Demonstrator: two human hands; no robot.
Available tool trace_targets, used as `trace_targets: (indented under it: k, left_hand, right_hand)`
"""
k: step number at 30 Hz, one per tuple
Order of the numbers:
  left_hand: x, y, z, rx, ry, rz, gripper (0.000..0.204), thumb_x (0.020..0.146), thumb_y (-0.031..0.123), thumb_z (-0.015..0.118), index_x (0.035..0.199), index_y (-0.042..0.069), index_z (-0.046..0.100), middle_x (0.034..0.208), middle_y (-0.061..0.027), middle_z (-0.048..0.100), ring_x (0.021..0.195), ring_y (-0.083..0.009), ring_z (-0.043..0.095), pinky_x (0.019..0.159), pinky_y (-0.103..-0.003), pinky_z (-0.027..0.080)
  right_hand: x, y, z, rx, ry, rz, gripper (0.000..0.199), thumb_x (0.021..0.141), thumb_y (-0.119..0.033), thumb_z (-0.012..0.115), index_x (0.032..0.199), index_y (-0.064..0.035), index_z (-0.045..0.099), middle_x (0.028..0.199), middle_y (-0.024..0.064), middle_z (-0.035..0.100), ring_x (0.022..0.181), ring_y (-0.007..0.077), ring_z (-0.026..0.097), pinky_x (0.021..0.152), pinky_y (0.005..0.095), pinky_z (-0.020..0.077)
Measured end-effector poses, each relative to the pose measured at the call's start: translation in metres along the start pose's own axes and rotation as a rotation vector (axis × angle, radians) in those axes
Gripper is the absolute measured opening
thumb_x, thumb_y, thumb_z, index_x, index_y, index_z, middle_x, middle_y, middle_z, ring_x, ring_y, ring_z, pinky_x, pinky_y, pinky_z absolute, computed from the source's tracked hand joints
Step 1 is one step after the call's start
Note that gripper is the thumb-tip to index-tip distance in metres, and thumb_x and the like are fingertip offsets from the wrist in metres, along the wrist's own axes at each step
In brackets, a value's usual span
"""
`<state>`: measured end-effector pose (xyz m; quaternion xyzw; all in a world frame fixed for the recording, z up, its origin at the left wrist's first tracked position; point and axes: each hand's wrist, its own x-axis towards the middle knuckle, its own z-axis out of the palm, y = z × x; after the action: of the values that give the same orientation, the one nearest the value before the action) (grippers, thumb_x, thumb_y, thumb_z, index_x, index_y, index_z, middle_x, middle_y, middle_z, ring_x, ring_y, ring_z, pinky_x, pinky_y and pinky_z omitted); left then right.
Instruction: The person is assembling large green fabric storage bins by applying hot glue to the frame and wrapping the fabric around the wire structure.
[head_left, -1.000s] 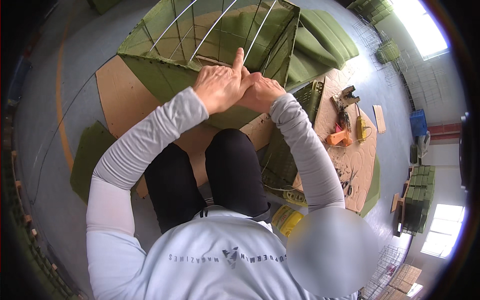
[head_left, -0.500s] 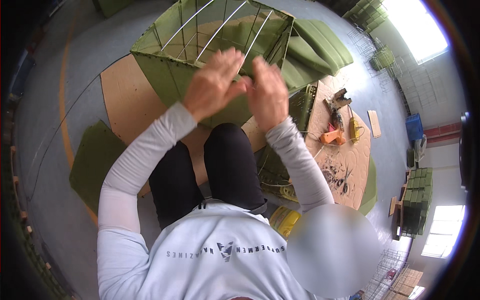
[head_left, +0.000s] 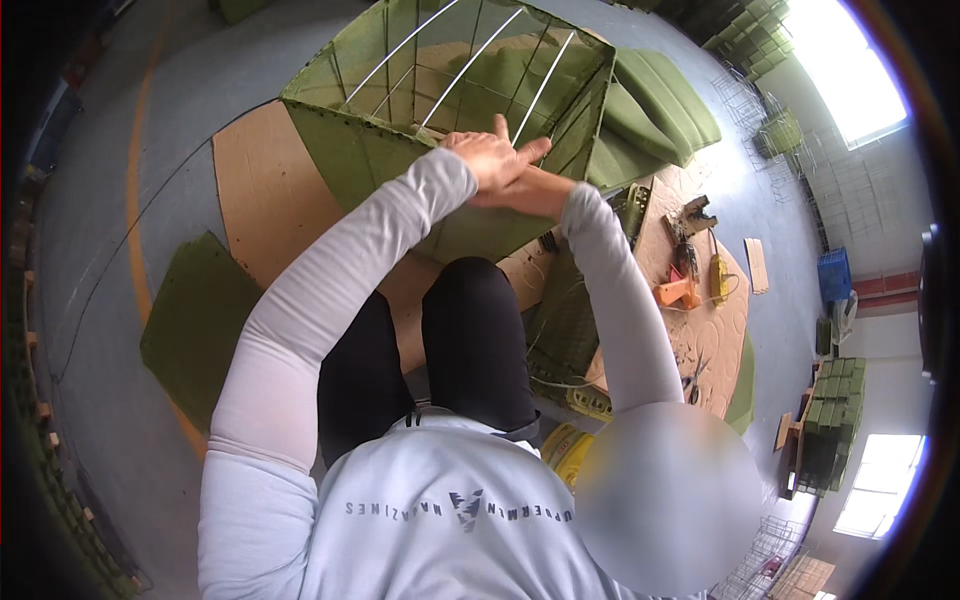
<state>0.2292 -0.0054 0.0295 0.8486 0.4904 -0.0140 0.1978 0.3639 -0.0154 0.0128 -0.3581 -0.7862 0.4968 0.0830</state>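
Both hands meet palm to palm in front of a green fabric box on a wire frame, whose near panel [head_left: 345, 160] slopes down toward my knees. My left hand [head_left: 484, 160] lies across my right, open, with nothing visible in it. Underneath, my right hand [head_left: 530, 191] is stretched out flat; it is slightly blurred, and the left hand covers part of its fingers. White rods [head_left: 470, 66] span the box's open top. Neither hand grips the box.
To the right, a cardboard sheet [head_left: 735, 335] bears an orange-handled glue gun [head_left: 680, 292], a yellow tool [head_left: 718, 278] and scissors [head_left: 693, 378]. Green padded pieces [head_left: 660, 105] lie behind the box. A green panel [head_left: 195, 325] lies on the floor at left, beside brown cardboard [head_left: 260, 180].
My hands were apart at the palms with fingers upward; now they are pressed together, the left over the right. The whole view has shifted slightly.
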Motion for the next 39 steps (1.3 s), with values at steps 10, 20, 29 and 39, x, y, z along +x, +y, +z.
trace_targets:
  k: [10,20,29,39]
  left_hand:
    - [-0.054,-0.079,0.011,-0.508,1.2,0.244,0.041,0.099,0.034,0.045,0.122,0.002,0.059,0.109,-0.012,0.068,0.086,-0.0216,0.067,0.077,-0.035,0.05]
    - [-0.031,-0.085,0.017,0.216,0.638,0.139,0.069,0.097,0.057,0.027,0.128,0.001,0.054,0.132,-0.017,0.054,0.133,-0.035,0.038,0.113,-0.051,0.024]
    - [0.032,-0.126,-0.021,-0.163,-0.137,-0.187,0.104,0.08,0.082,0.002,0.117,0.007,0.064,0.123,-0.0159,0.061,0.129,-0.0392,0.042,0.11,-0.061,0.018]
    - [-0.043,-0.015,0.07,0.313,0.859,0.306,0.079,0.093,0.06,0.037,0.135,-0.006,0.041,0.134,-0.0222,0.05,0.131,-0.0315,0.042,0.11,-0.045,0.03]
  right_hand:
    - [-0.018,-0.037,0.036,-0.916,1.058,-0.233,0.077,0.075,-0.048,0.072,0.119,0.011,0.052,0.113,0.0275,0.059,0.112,0.0359,0.057,0.097,0.0414,0.0439]
    - [0.037,-0.03,0.033,-0.938,0.504,0.078,0.076,0.066,-0.06,0.073,0.118,-0.0062,0.061,0.124,0.0139,0.06,0.134,0.0289,0.038,0.113,0.0547,0.0193]
    - [0.063,-0.009,-0.027,-0.253,0.419,-0.023,0.077,0.075,-0.06,0.066,0.128,-0.0056,0.055,0.126,0.0152,0.058,0.117,0.0293,0.054,0.107,0.0442,0.0291]
    - [-0.055,0.016,0.045,-1.078,0.787,-0.209,0.086,0.069,-0.045,0.078,0.13,0.004,0.042,0.104,0.0179,0.065,0.104,0.0289,0.062,0.102,0.0418,0.0405]
